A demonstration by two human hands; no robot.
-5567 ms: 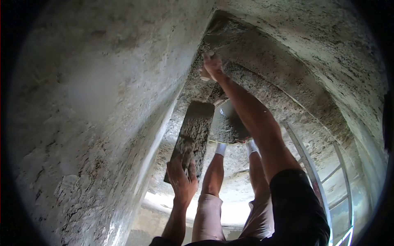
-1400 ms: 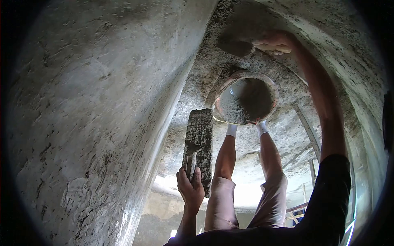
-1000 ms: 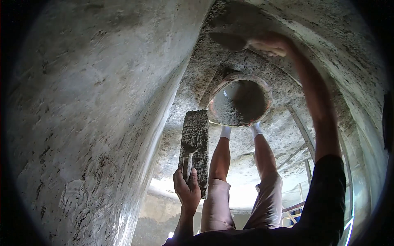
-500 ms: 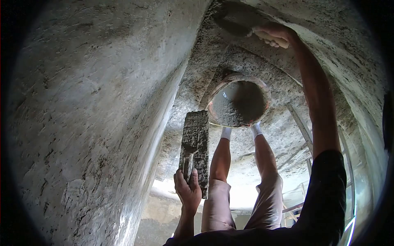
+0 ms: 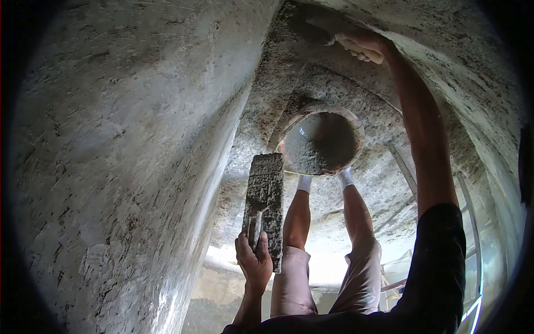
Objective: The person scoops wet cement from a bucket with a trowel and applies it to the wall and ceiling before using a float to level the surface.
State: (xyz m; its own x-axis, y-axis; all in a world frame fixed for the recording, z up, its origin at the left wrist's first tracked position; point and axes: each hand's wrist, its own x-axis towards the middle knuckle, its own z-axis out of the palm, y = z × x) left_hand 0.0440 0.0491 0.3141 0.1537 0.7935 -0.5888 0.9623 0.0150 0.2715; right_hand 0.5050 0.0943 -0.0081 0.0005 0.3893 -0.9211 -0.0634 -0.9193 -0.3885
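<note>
My left hand (image 5: 256, 260) is closed round the handle of a long rectangular plastering float (image 5: 265, 186). Grey mortar crusts the float's visible face, and it stands nearly upright in this view, in front of my left leg. High up at the far side, my right hand (image 5: 364, 42) grips a trowel by its pale handle (image 5: 374, 55). The trowel's dark blade (image 5: 312, 29) points left, close against the rough plastered surface and partly lost in shadow. Between the two tools is a round tub (image 5: 357, 123) holding wet grey mortar (image 5: 318, 146), just beyond my feet.
A tall plastered wall (image 5: 128, 145) fills the left side, and another curved wall (image 5: 484, 111) rises on the right. Ladder-like metal rails (image 5: 474, 228) stand at the lower right. My legs (image 5: 359, 214) reach toward the tub over rough, mortar-spattered ground.
My right hand and the trowel have shifted slightly left along the surface. My left hand keeps the float in almost the same place. The view has moved a little.
</note>
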